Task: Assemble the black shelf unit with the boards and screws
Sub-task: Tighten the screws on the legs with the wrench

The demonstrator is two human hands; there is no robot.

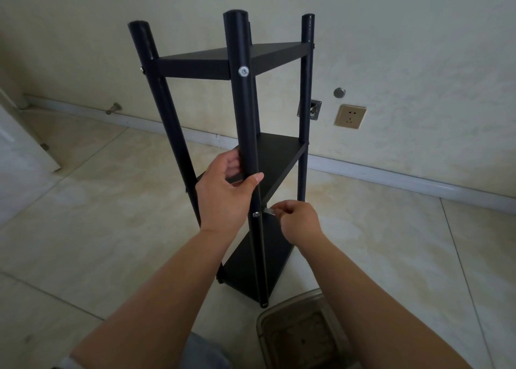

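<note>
- The left hand (223, 198) reached up from the lower left on a bare, extended forearm, its back toward the camera.
- Its thumb lay across the front of a black post (245, 117), and its fingers curled behind, a full grip round the post.
- The right hand (300, 222) sat lower and to the right, wrist bent.
- Its fingers (282, 207) were curled, pinching a small metal tool (269, 211) beside the post.

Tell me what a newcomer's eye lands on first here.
The black shelf unit stands mid-frame on the tiled floor, three boards between round posts. The left hand grips its front post, while the right hand pinches a small metal key just beside the lower screw.
</note>
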